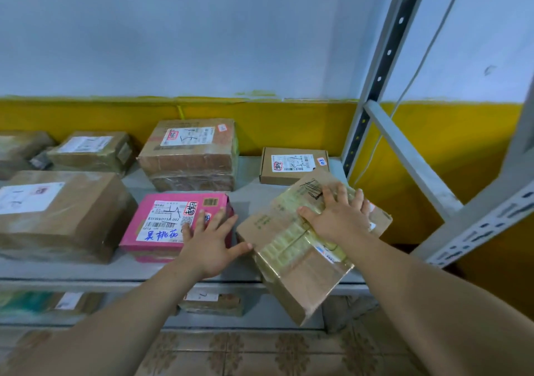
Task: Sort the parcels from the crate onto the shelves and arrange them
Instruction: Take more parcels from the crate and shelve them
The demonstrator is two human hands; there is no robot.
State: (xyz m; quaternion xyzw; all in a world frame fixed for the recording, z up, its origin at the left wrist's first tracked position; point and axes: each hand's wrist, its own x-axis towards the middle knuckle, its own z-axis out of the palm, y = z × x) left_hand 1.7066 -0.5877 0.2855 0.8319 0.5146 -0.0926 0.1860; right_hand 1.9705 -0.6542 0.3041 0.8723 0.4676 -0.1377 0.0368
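Observation:
A brown cardboard parcel [291, 248] wrapped in yellowish tape lies skewed on the grey shelf [248, 202], its near corner hanging over the front edge. My right hand [335, 216] lies flat on top of it with fingers spread. My left hand [211, 240] rests with straight fingers on the right part of a pink parcel [161, 219], its thumb touching the brown parcel's left corner. The pink parcel has a white label with blue writing.
Behind stand a tall taped box [190, 156] and a small flat box [293, 164]. A large brown box [57, 214] sits at the left, with more parcels behind it. A grey shelf upright [372, 81] rises at right. Parcels [211, 303] lie on the lower shelf.

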